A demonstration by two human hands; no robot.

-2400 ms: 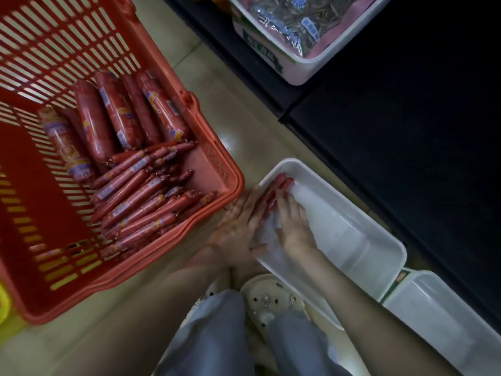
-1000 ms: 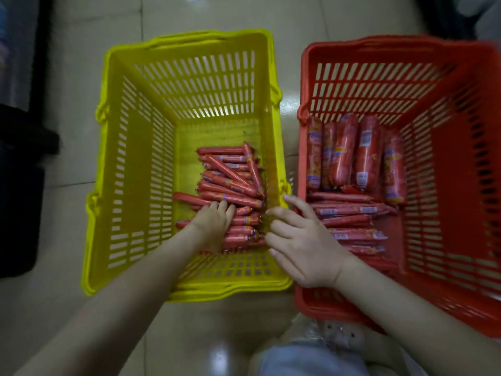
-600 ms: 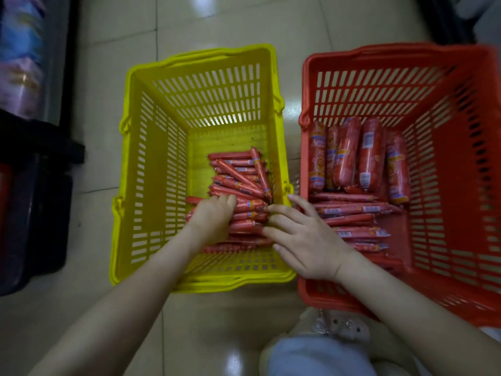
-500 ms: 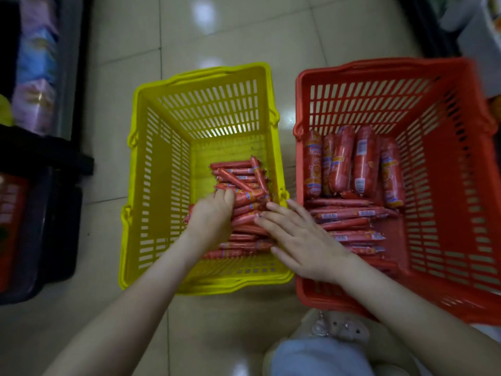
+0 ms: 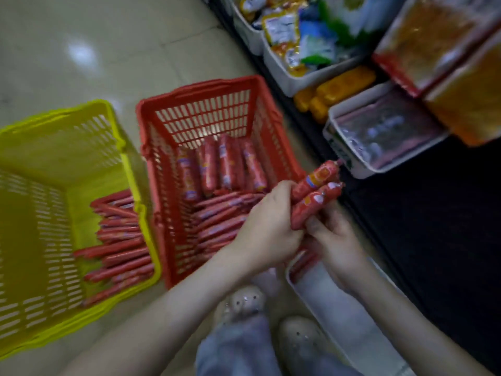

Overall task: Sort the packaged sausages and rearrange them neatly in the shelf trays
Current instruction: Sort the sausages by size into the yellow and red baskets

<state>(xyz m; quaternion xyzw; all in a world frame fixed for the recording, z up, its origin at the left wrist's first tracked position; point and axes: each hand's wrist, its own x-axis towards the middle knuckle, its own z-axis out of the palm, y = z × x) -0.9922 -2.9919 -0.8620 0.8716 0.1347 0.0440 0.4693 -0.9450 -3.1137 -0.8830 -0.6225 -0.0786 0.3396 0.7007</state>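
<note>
Both hands' grip: glossy cylindrical sausages.

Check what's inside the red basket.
Red basket: thick sausages lined at the far end, thin sausages stacked nearer. The left hand, gripping a sausage bundle, covers its near right corner; contents there unseen.

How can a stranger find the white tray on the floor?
Start at the red basket. Right of it, under the hands, a white tray lies by the dark shelf. Unlike the full shelf trays, it holds sausages only at its far end.
</note>
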